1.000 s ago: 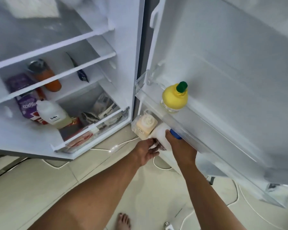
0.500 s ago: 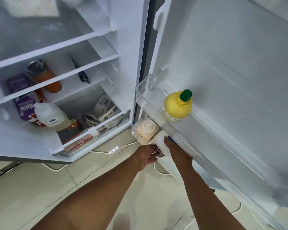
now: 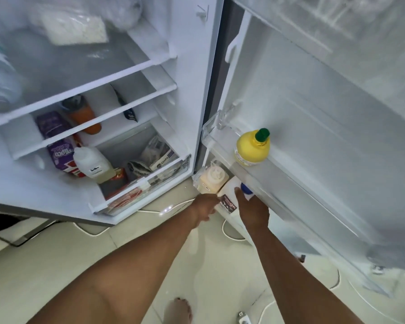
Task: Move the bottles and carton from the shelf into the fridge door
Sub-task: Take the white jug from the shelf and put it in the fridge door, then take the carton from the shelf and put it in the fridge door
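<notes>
Glossy plastic yellow bottle (image 3: 252,148), clear plastic door bin (image 3: 222,141).

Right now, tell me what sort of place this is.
Probably a home kitchen: an open fridge with groceries on its shelves, a tiled floor, and a bare foot.

Top shelf: white bag of grainy contents (image 3: 74,28), blurred; round tub (image 3: 0,78) at left edge. Crisper drawer (image 3: 147,181): chips packets (image 3: 159,157), label "CHIPS" legible; red packaging (image 3: 124,198) against front wall. Dark sachet (image 3: 128,108) upright at back of middle shelf. Floor tiled, pale; white cable (image 3: 229,235) looping beneath door; plug (image 3: 242,318) near a bare foot (image 3: 178,311).
</notes>
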`<act>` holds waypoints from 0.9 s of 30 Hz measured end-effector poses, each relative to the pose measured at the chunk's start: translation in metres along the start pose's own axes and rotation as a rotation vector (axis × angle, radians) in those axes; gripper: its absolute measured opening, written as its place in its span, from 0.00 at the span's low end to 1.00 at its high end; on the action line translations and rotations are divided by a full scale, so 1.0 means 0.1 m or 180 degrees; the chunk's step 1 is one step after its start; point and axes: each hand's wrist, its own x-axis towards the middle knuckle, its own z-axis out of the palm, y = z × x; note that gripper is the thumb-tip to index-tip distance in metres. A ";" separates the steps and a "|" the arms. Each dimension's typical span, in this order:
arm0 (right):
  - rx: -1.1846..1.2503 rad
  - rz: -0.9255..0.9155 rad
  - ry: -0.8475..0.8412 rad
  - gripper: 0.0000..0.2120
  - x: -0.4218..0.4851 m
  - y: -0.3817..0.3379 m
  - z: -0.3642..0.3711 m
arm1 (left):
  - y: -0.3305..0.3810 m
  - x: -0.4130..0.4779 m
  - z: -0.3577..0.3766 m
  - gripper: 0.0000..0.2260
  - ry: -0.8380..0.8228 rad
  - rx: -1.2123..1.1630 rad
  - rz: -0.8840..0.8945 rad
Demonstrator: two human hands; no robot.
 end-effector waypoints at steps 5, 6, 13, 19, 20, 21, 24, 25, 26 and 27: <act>-0.0453 -0.0444 0.0391 0.21 -0.69 -0.27 -0.06 | 0.03 -0.73 -0.41 0.17 0.0508 0.1935 0.0491; -0.0551 -0.0530 0.0322 0.19 -0.82 -0.33 -0.07 | 0.03 -0.90 -0.51 0.17 0.0637 0.2101 0.0553; -0.1396 -0.1124 -0.0308 0.16 -1.86 -1.00 0.12 | -0.12 -2.12 -1.32 0.15 0.1441 0.2242 0.0785; -0.1864 -0.1570 -0.0722 0.17 -3.11 -1.77 0.65 | -0.61 -3.27 -2.20 0.11 0.1993 0.1941 0.0834; -0.1856 -0.1599 -0.0784 0.16 -3.29 -1.87 0.74 | -0.71 -3.43 -2.34 0.10 0.2104 0.1892 0.0832; -0.1839 -0.1691 -0.0836 0.16 -3.51 -1.95 0.86 | -0.85 -3.61 -2.49 0.10 0.2210 0.1819 0.0801; -0.1858 -0.1931 -0.1024 0.15 -4.15 -2.24 1.22 | -1.27 -4.16 -3.00 0.10 0.2411 0.1731 0.0622; -0.1876 -0.2059 -0.1102 0.15 -4.41 -2.34 1.38 | -1.46 -4.39 -3.21 0.10 0.2484 0.1694 0.0562; -0.1909 -0.2150 -0.1177 0.15 -4.57 -2.39 1.48 | -1.59 -4.55 -3.34 0.10 0.2525 0.1651 0.0482; -0.1950 -0.2294 -0.1291 0.14 -4.81 -2.49 1.62 | -1.77 -4.74 -3.53 0.11 0.2640 0.1604 0.0436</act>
